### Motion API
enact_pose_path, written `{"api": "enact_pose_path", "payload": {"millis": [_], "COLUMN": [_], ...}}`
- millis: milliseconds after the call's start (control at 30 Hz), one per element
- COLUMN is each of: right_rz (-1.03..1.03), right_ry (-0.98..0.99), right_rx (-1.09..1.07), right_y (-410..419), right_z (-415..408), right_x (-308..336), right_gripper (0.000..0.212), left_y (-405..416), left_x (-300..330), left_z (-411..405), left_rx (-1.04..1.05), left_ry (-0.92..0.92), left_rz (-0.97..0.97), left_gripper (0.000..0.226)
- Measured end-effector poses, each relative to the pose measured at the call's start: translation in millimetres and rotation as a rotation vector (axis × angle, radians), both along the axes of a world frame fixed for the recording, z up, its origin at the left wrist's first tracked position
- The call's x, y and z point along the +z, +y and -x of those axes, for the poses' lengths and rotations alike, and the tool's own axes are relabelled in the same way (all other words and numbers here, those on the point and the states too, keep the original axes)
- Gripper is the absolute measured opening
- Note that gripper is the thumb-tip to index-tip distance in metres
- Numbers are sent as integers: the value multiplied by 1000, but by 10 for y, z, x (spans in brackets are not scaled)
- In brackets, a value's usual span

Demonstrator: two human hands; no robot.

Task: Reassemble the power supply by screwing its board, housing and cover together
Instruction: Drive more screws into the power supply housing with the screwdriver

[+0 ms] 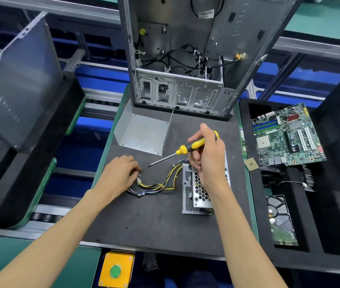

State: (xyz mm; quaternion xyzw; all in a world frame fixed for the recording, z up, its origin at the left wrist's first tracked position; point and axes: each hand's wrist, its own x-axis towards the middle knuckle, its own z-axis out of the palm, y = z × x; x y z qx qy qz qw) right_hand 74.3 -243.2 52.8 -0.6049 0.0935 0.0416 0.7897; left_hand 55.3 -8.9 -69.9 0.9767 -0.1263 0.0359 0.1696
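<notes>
Two bare forearms, no sleeves in view, left hand (117, 173) and right hand (207, 156) ungloved, no rings, no wristwatch, short trimmed fingernails

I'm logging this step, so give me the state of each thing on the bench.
Screwdriver: held in right hand, tip off the work.
Left hand: pinching a small screw.
Power supply housing: flat, uncovered.
Cover: off, lying apart.
Computer case: open, upright.
</notes>
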Motion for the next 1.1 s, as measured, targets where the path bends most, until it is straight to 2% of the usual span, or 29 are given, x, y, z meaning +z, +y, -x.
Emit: {"api": "enact_pose_path", "payload": {"millis": [67,133,267,367,433,533,867,1000,1100], "right_rz": [-21,-77,-216,-269,-294,-317,-312,-320,-316], "right_ry": [-3,2,27,45,49,47,-6,-22,-32], "right_rx": [-8,-36,-166,-266,-309,-350,-398,-421,-426], "right_y": [-4,-21,-131,-236,-298,-383,-600,-632,-641], "right_z": [7,14,49,111,158,207,297,309,316], "right_x": [9,21,58,78,86,109,185,198,192], "right_gripper": [46,46,50,54,55,53,53,53,53], "left_y": [7,-49,-364,-609,-752,-928,-1095,-1104,-1102], "left_x": [24,108,566,1006,1229,1386,1471,1485,1491], "left_z": [2,18,90,176,241,300,268,261,253], "left_rx": [18,112,439,372,269,162,43,67,42], "left_ry": [63,122,130,178,251,326,376,414,390], "left_rz": [35,175,878,1366,1570,1599,1515,1608,1567], "left_gripper": [5,10,16,12,10,15,13,12,10]}}
